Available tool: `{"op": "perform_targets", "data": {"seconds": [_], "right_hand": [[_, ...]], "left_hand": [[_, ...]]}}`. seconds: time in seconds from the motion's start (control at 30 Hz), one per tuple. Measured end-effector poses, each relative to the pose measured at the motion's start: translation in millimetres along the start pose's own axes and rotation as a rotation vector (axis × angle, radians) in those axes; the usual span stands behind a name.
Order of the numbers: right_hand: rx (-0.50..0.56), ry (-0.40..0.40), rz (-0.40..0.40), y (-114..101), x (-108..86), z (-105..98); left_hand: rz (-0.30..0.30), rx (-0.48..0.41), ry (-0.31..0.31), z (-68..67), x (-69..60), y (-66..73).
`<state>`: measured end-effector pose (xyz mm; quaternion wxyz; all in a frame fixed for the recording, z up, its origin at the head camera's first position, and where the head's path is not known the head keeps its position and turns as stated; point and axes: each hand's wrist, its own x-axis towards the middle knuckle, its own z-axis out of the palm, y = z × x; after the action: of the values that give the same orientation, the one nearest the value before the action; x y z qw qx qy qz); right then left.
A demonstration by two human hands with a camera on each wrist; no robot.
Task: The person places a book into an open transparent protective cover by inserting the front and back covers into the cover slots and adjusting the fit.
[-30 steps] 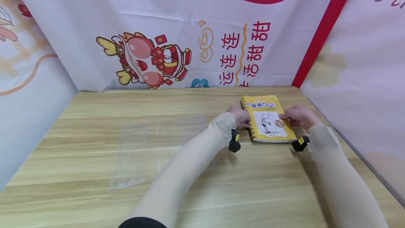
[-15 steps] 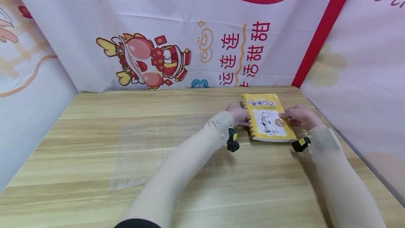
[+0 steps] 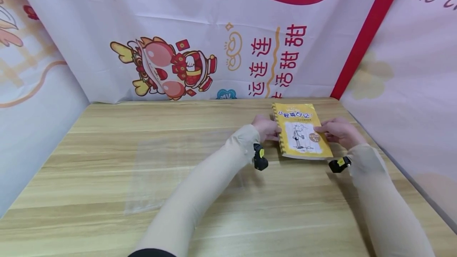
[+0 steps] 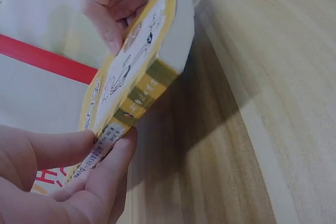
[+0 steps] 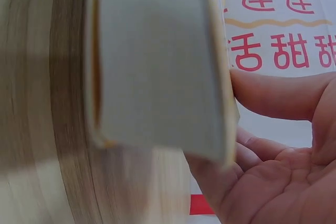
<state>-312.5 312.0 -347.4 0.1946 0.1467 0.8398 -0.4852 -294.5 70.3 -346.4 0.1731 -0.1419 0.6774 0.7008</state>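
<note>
Both hands hold a yellow paperback book [image 3: 302,130] near the back right of the table, its cover facing up with a line drawing and Chinese title. My left hand [image 3: 265,127] grips the spine side, thumb on the cover and fingers beneath, as the left wrist view shows at the striped spine [image 4: 137,100]. On the opposite edge my right hand [image 3: 340,131] pinches the book with its thumb on the cover; its other fingers are partly hidden. The left wrist view shows the book raised off the wood. In the right wrist view the white page block [image 5: 157,61] appears blurred.
A clear plastic sheet or bag [image 3: 153,177] lies flat on the wooden table [image 3: 71,185], left of the left forearm, which covers part of it. Printed cloth [image 3: 200,15] hangs behind the table, and another cloth wall [image 3: 410,102] borders its right edge.
The book has shifted slightly toward the back and a little left, its far end rising in the head view. My left hand has moved slightly left with it; both hands keep their hold.
</note>
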Motion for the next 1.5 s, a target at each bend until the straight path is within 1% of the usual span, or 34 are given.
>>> {"op": "perform_targets", "data": {"seconds": [0.2, 0.5, 0.63, 0.9, 1.0, 1.2, 1.33, 1.5], "right_hand": [[0.032, -0.006, -0.01, -2.8, -3.1, 5.4], [0.04, -0.01, -0.013, -7.2, -7.8, 13.2], [0.039, -0.007, -0.017, -7.7, -7.8, 16.0], [0.047, -0.002, -0.055, -10.1, -11.1, 20.5], [0.062, -0.012, -0.073, -11.9, -13.3, 22.7], [0.082, -0.018, -0.056, -16.2, -16.9, 27.7], [0.073, -0.034, -0.068, -16.5, -18.0, 30.7], [0.078, -0.049, -0.084, -18.9, -21.2, 36.2]], "left_hand": [[-0.001, 0.0, 0.012, -5.8, 0.3, 1.7], [-0.002, -0.01, 0.025, -16.3, -7.7, 4.9], [-0.002, -0.032, 0.025, -19.7, -9.6, 4.8], [0.01, -0.047, -0.004, -28.0, -9.2, 4.8], [0.013, -0.07, -0.032, -32.9, -8.7, 4.7], [-0.003, -0.111, -0.088, -43.8, -10.1, 4.5], [-0.01, -0.125, -0.111, -50.2, -11.3, 3.8], [-0.011, -0.118, -0.135, -59.0, -13.3, 3.6]]}}
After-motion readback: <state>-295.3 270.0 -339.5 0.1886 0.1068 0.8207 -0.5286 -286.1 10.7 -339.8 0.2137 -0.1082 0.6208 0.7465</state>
